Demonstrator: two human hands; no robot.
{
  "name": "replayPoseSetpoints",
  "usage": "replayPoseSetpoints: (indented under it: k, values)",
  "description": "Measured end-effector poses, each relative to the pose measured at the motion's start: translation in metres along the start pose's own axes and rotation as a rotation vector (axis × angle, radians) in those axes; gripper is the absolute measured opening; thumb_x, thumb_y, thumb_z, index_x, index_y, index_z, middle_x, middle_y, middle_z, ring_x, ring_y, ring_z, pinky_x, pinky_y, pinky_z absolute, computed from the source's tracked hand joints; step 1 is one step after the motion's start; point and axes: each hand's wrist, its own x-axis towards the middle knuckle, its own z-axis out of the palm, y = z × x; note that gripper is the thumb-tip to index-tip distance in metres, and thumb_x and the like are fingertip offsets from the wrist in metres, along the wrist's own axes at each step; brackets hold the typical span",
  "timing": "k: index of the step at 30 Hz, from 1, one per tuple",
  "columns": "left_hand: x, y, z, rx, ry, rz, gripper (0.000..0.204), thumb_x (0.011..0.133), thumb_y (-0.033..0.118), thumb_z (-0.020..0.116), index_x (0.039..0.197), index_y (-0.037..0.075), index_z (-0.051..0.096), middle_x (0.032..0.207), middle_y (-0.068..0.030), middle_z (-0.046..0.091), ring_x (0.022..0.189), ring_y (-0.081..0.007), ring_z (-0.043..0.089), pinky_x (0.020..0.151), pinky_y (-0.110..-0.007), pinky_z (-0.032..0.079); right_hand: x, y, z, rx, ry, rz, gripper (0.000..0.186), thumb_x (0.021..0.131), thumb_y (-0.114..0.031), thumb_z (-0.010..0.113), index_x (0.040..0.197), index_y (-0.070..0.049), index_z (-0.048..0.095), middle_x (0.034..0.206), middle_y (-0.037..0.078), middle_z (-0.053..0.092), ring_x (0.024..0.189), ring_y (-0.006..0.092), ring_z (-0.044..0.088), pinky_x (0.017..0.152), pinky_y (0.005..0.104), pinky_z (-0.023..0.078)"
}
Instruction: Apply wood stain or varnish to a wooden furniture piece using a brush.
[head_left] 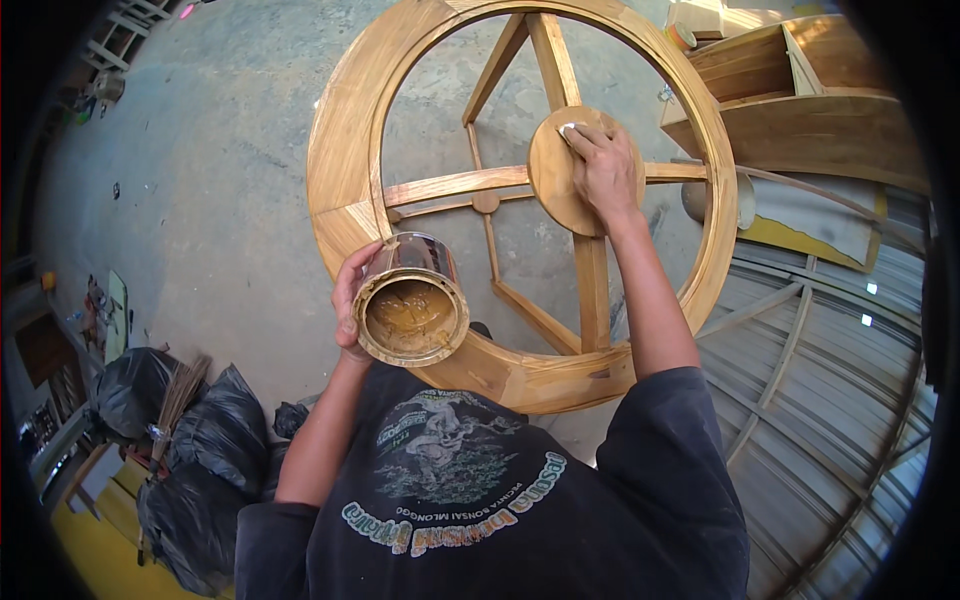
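Left hand (352, 300) is clasping tilted can (425, 250), centre; right hand (606, 172) is pinching white wad (567, 128) against disc (556, 182). Floor (220, 180) is spreading upper left.

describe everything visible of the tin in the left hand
The tin is a shiny, metal-looking cylinder, open at the mouth, its rim smeared brown. Yellowish-brown paste lies inside. It is tilted, mouth toward the camera. The left hand holds its left side, over the round wooden frame; whether tin and frame touch is unclear.
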Motion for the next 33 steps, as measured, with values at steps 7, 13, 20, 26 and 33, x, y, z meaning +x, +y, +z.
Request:
replayPoseSetpoints:
  k: [7,13,20,26,33]
  values:
    - [-0.001,0.002,0.002,0.104,0.027,-0.043,0.129,0.049,0.086,0.064,0.134,-0.009,0.040,0.126,-0.0231,0.054,0.115,-0.0310,0.058,0.102,-0.042,0.047,0.011,0.013,0.012,0.017,0.107,0.023,0.034,0.076,-0.003,0.061,0.109,-0.010,0.070,0.109,0.006,0.068,0.091,0.0312,0.056,0.085,0.0388,0.047]
    - [-0.001,0.003,0.001,0.091,0.054,-0.084,0.131,0.045,0.087,0.065,0.132,-0.008,0.042,0.125,-0.0220,0.055,0.116,-0.0309,0.058,0.104,-0.042,0.046,0.007,0.003,0.007,-0.017,0.005,0.069,0.035,0.076,-0.002,0.061,0.109,-0.011,0.070,0.107,0.005,0.068,0.092,0.0301,0.056,0.084,0.0381,0.048]
    - [0.000,-0.001,-0.004,0.113,0.031,-0.063,0.137,0.041,0.092,0.063,0.132,-0.009,0.043,0.127,-0.0223,0.054,0.116,-0.0305,0.057,0.105,-0.042,0.044,0.018,0.003,0.004,-0.002,0.021,0.105,0.033,0.077,-0.003,0.061,0.107,-0.012,0.072,0.106,0.005,0.068,0.092,0.0299,0.056,0.084,0.0397,0.047]
    - [0.000,0.000,-0.006,0.150,0.041,-0.097,0.139,0.039,0.093,0.062,0.131,-0.009,0.043,0.128,-0.0214,0.054,0.117,-0.0299,0.056,0.106,-0.042,0.043,0.007,-0.006,-0.004,0.012,-0.089,0.082,0.032,0.075,-0.002,0.060,0.104,-0.010,0.073,0.099,0.007,0.068,0.090,0.0313,0.058,0.081,0.0402,0.048]
    - [-0.001,-0.004,-0.009,0.079,-0.104,-0.012,0.122,0.057,0.084,0.065,0.133,-0.009,0.043,0.128,-0.0179,0.052,0.122,-0.0255,0.050,0.108,-0.038,0.034,0.036,0.011,0.005,-0.094,-0.046,0.392,0.024,0.084,-0.010,0.056,0.102,-0.004,0.070,0.093,0.017,0.066,0.090,0.0365,0.060,0.085,0.0445,0.047]
